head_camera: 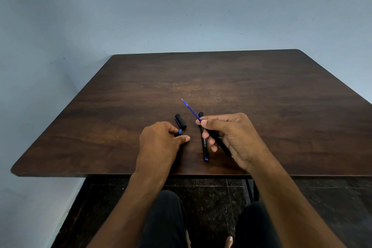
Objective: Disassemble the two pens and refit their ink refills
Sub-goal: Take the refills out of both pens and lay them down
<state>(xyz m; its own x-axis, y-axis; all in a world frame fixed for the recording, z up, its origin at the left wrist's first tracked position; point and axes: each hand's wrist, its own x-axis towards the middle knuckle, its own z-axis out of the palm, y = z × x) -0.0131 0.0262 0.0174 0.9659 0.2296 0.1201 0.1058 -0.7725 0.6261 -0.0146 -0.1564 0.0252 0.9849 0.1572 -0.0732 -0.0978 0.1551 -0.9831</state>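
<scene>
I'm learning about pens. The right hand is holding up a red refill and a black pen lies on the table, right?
Not quite: the refill in the right hand is blue, not red, as the head view shows. The black pen does lie on the table.

A dark wooden bench [261, 106] stands against a pale blue wall [181, 6]. The right hand [231, 137] pinches a blue ink refill [191, 110] between thumb and forefinger, its fine tip pointing up and away to the left; a black barrel [223, 145] lies under the same hand's curled fingers. A second black pen [204, 143] with white lettering lies on the bench just left of that hand. The left hand [161, 141] pinches a small blue piece [180, 132] on the bench. A black cap [180, 121] lies just beyond it.
</scene>
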